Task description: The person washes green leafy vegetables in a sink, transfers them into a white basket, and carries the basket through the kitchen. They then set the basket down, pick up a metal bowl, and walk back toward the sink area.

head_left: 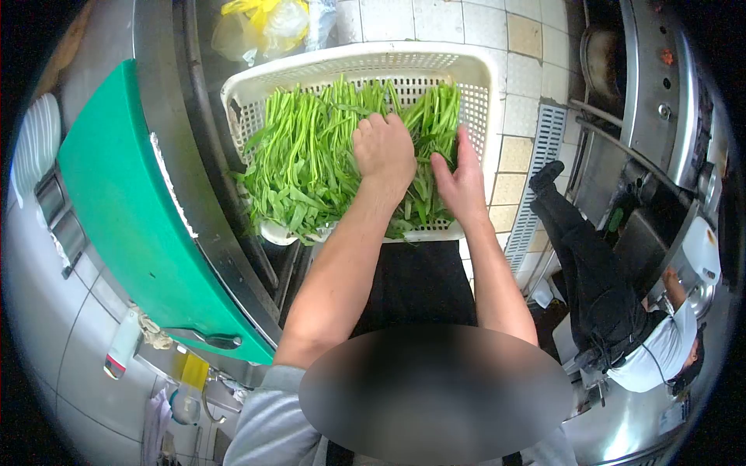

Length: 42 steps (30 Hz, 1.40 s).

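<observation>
Long-stemmed leafy greens that look like water spinach (299, 147) fill a white perforated plastic basket (365, 53). Their stems point to the far side and their leaves lie toward me. My left hand (385, 147) is closed over the stems right of the middle, its fingertips hidden among them. At the right end of the basket, my right hand (460, 177) lies against the side of the bunch, thumb and fingers apart.
To the left, a green cutting board (124, 186) with a knife (203, 338) lies on a steel counter. White plates (37, 144) stand at far left. Plastic bags (268, 27) lie beyond the basket. A floor drain grate (536, 186) and another person (614, 311) are on the right.
</observation>
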Motion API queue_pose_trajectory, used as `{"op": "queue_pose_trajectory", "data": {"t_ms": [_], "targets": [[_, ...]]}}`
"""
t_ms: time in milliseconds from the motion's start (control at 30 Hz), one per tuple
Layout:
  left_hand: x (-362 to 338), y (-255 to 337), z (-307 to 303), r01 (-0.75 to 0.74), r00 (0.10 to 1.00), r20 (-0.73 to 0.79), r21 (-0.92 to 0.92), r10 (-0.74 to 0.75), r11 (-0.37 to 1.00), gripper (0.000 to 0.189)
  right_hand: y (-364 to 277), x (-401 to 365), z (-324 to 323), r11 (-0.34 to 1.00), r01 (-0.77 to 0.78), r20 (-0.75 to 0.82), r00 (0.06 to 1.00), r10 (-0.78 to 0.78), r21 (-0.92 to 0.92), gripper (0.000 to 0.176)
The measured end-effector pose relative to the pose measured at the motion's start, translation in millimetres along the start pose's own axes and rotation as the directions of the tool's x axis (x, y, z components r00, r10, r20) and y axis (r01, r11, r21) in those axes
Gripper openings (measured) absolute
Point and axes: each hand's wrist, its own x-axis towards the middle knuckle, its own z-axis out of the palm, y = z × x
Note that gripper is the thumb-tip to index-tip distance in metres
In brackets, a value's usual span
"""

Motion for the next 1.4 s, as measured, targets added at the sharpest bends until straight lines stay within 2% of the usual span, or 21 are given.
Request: {"op": "queue_pose_trajectory", "data": {"t_ms": [100, 200, 267, 300, 367, 433, 567, 633, 700, 733, 767, 800, 833, 933, 1000, 1033, 1100, 1167, 1233, 1267, 1400], "targets": [[2, 3, 0, -0.007, 1.000, 0.002, -0.008, 0.007, 1.000, 0.039, 12, -1, 11, 0.982, -0.171, 0.012, 0.985, 0.171, 0.080, 0.055], [1, 0, 1, 0.041, 0.994, 0.106, -0.214, -0.018, 0.976, 0.039, 28, 5, 17, 0.909, -0.321, 0.111, 0.947, 0.302, 0.265, 0.053], [3, -19, 30, 0.154, 0.987, 0.105, -0.831, -0.120, 0.535, 0.036, 43, 4, 20, 0.856, -0.388, 0.193, 0.920, 0.340, 0.340, 0.045], [0, -24, 22, 0.158, 0.986, 0.108, -0.828, -0.124, 0.538, 0.036, 43, 3, 22, 0.853, -0.392, 0.197, 0.919, 0.342, 0.344, 0.045], [-11, -28, -2, 0.273, 0.957, 0.277, -0.961, -0.092, -0.053, 0.033, 37, 3, 20, 0.804, -0.438, 0.228, 0.899, 0.375, 0.403, 0.040], [-14, -25, -1, 0.249, 0.966, 0.250, -0.968, -0.067, -0.028, 0.033, 32, 0, 21, 0.708, -0.489, 0.254, 0.871, 0.420, 0.509, 0.036], [-4, -5, 2, 0.273, 0.961, 0.275, -0.943, -0.020, 0.190, 0.060, 16, 1, 20, 0.875, -0.391, 0.293, 0.905, 0.309, 0.285, 0.040], [12, 2, 10, 0.279, 0.959, 0.251, -0.751, -0.132, 0.598, 0.073, 7, 0, 14, 0.902, -0.406, 0.352, 0.874, 0.336, 0.145, 0.041], [17, -2, 20, 0.298, 0.954, 0.244, -0.751, -0.173, 0.589, 0.083, 4, 1, 10, 0.968, -0.233, 0.441, 0.882, 0.169, 0.096, 0.048], [19, -9, 28, 0.264, 0.964, 0.248, -0.844, -0.096, 0.467, 0.073, 7, 2, 6, 0.981, -0.170, 0.480, 0.871, 0.104, 0.095, 0.051], [21, -15, 35, 0.232, 0.971, 0.240, -0.914, -0.018, 0.332, 0.063, 9, -1, 3, 0.981, -0.168, 0.475, 0.874, 0.103, 0.097, 0.051], [16, -21, 23, 0.230, 0.971, 0.239, -0.914, -0.015, 0.335, 0.063, 6, -5, -2, 0.955, -0.208, 0.468, 0.879, 0.089, 0.210, 0.050], [5, -27, 1, 0.286, 0.954, 0.298, -0.933, 0.021, 0.221, 0.074, 3, -6, -7, 0.916, -0.245, 0.458, 0.885, 0.078, 0.318, 0.048], [-13, -52, -8, 0.403, 0.915, 0.403, -0.915, 0.007, 0.026, 0.088, -4, 3, -18, 0.718, -0.433, 0.319, 0.899, 0.300, 0.545, 0.044], [-14, -67, -8, 0.436, 0.897, 0.441, -0.894, -0.033, -0.104, 0.099, 6, 10, -11, 0.747, -0.386, 0.263, 0.921, 0.286, 0.540, 0.044], [-16, -68, -7, 0.435, 0.897, 0.440, -0.895, -0.037, -0.101, 0.099, 9, 13, -7, 0.779, -0.341, 0.209, 0.940, 0.269, 0.527, 0.044], [-27, -63, -13, 0.438, 0.853, 0.450, -0.893, -0.262, -0.107, 0.073, 8, 20, -2, 0.814, -0.314, 0.246, 0.945, 0.216, 0.489, 0.047], [-33, -73, -18, 0.403, 0.895, 0.413, -0.911, -0.171, -0.092, 0.086, -3, 29, 1, 0.848, -0.333, 0.336, 0.921, 0.199, 0.412, 0.050], [-36, -81, -21, 0.273, 0.962, 0.264, -0.943, 0.069, -0.192, 0.059, 5, 38, 8, 0.832, -0.342, 0.328, 0.922, 0.207, 0.437, 0.053], [-41, -82, -22, 0.203, 0.978, 0.206, -0.956, 0.008, -0.211, 0.038, 9, 41, 9, 0.854, -0.333, 0.267, 0.933, 0.239, 0.399, 0.055], [-48, -92, -23, 0.182, 0.979, 0.194, -0.967, -0.056, -0.178, 0.039, 33, 47, 31, 0.908, -0.306, 0.150, 0.950, 0.273, 0.286, 0.063]]}}
